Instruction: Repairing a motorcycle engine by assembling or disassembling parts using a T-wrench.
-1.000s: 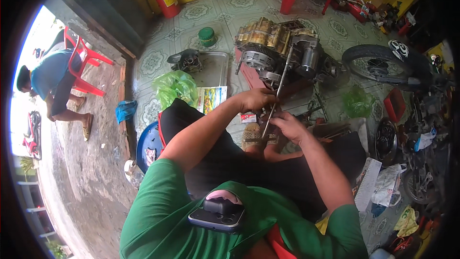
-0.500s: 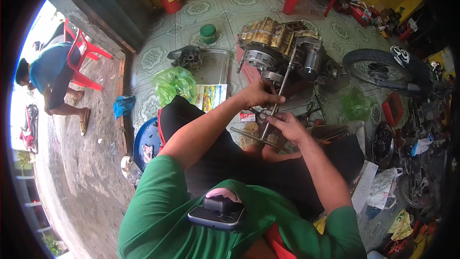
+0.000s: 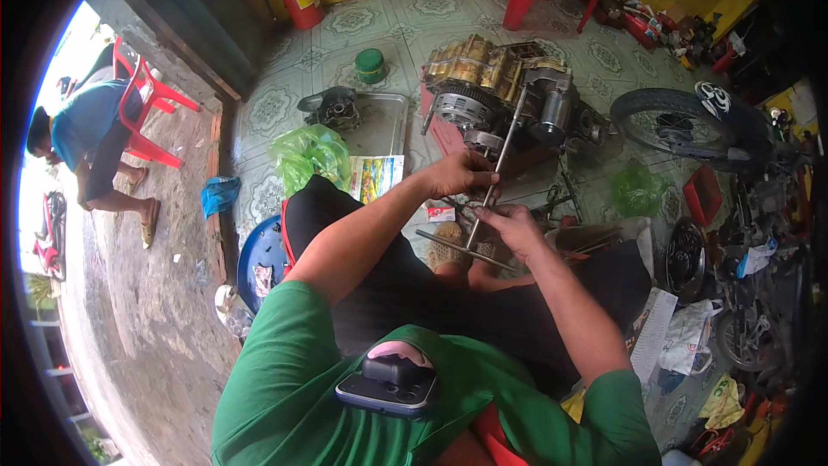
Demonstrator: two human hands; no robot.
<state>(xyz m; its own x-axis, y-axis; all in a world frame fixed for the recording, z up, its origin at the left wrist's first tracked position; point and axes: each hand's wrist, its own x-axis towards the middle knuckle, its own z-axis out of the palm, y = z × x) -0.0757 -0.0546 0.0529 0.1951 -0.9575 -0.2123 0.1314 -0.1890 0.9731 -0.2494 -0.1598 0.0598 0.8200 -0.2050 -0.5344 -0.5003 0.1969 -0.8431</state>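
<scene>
A long metal T-handle wrench (image 3: 509,134) stands between my hands, its crossbar (image 3: 448,243) low near my feet and its far end at the engine. My left hand (image 3: 457,175) is closed with its fingertips on the upper part of the shaft. Lower down, my right hand (image 3: 511,226) pinches the same shaft between thumb and fingers. Something small and dark shows between the two hands, too hidden to make out. Beyond them the partly opened motorcycle engine (image 3: 474,69) rests on a red support, with its round clutch (image 3: 463,110) facing me.
A metal tray (image 3: 379,121) with a dark engine part (image 3: 332,108) lies to the left, near a green plastic bag (image 3: 310,155) and a blue basin (image 3: 259,255). At right are a wheel (image 3: 664,121) and a red tray (image 3: 703,194). A person (image 3: 86,138) bends over outside.
The whole view has shifted slightly. Both hands keep their hold on the T-handle wrench, whose far end stays by the engine.
</scene>
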